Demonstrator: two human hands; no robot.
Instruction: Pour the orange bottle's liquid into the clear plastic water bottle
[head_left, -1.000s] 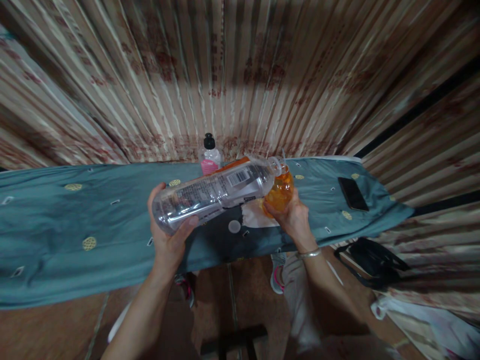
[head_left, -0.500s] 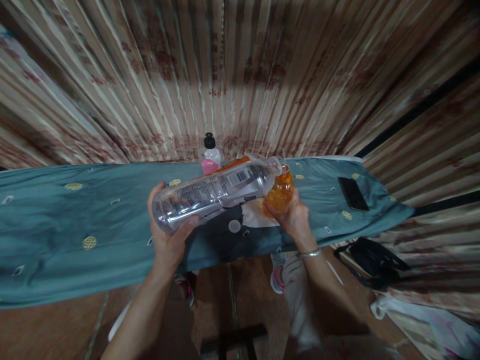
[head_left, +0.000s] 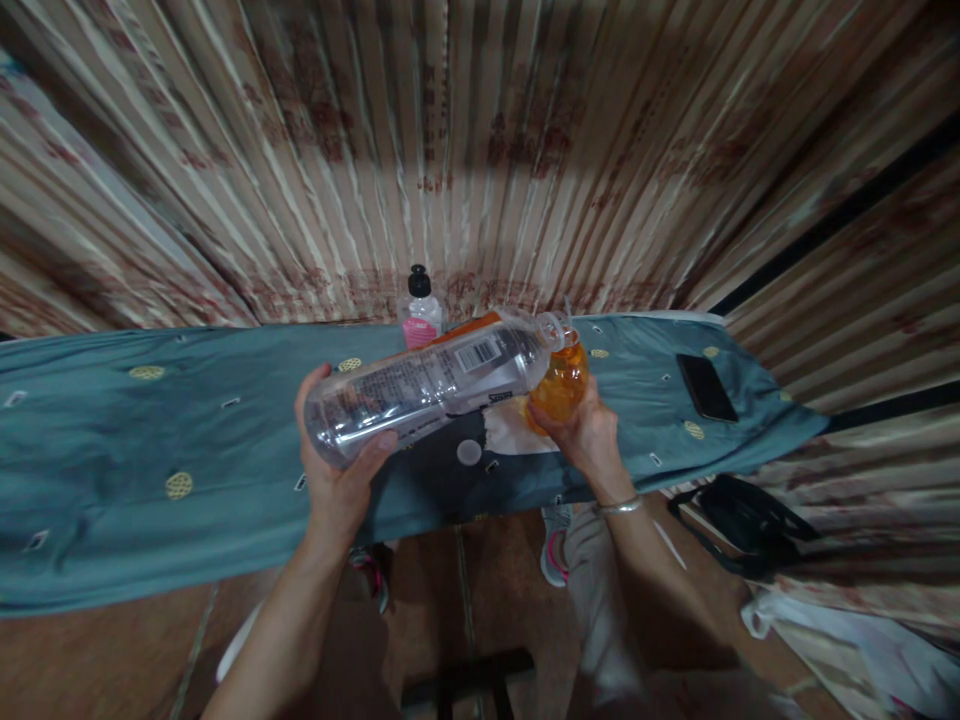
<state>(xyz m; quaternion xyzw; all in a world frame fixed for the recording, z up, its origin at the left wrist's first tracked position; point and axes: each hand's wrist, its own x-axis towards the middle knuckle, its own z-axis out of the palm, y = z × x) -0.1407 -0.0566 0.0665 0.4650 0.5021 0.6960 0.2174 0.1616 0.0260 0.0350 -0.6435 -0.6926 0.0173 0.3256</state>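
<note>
My left hand [head_left: 337,490] is closed around the base of a large clear plastic bottle [head_left: 420,390] with a printed label and barcode. The bottle lies tilted, its uncapped neck pointing right over the mouth of a small orange bottle [head_left: 562,385]. Around that orange bottle my right hand [head_left: 589,430] is wrapped from the right and front. Whether liquid flows between the two mouths I cannot tell. A small round whitish cap [head_left: 469,453] rests on the cloth below the clear bottle. Partly under the orange bottle lies a white paper or tissue [head_left: 517,428].
A clear bottle with a black cap and pink label [head_left: 420,315] stands at the back of the teal-covered table [head_left: 247,450]. A dark phone [head_left: 706,387] lies to the right. Pleated curtains [head_left: 450,150] hang behind; a black bag [head_left: 742,520] sits lower right.
</note>
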